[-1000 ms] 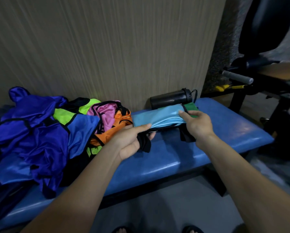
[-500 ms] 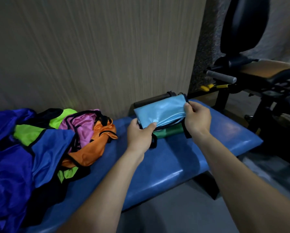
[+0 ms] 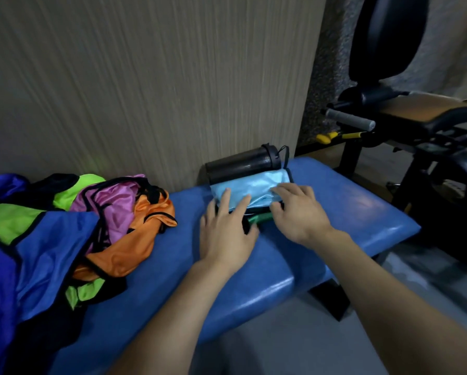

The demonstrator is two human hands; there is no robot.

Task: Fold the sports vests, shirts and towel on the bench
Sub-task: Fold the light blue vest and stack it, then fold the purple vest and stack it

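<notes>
Surface: blue padded surface (image 3: 321,220), running from lower left to a rounded right end; back edge meets the wall.
Open room: bare padding shows between the unfolded pile and the folded stack, along the front edge below both hands, and to the right of the stack up to the rounded end.
Folded stack: light blue vest (image 3: 250,186) folded flat on top, black trim along its right end; a green garment (image 3: 259,218) shows as a narrow strip under its front edge.
Stack position: far side of the surface, just in front of a black bottle (image 3: 243,165) lying on its side against the wall.
Left hand (image 3: 227,226): released, fingers straight and spread, pressing flat on the left front part of the light blue vest.
Right hand (image 3: 297,212): released, fingers extended, palm down on the right front part of the same vest.
Unfolded pile: orange vest (image 3: 135,239), pink vest (image 3: 116,204), lime-green vest (image 3: 13,220) and blue vest (image 3: 53,255), crumpled together at the left, well apart from the stack.
</notes>
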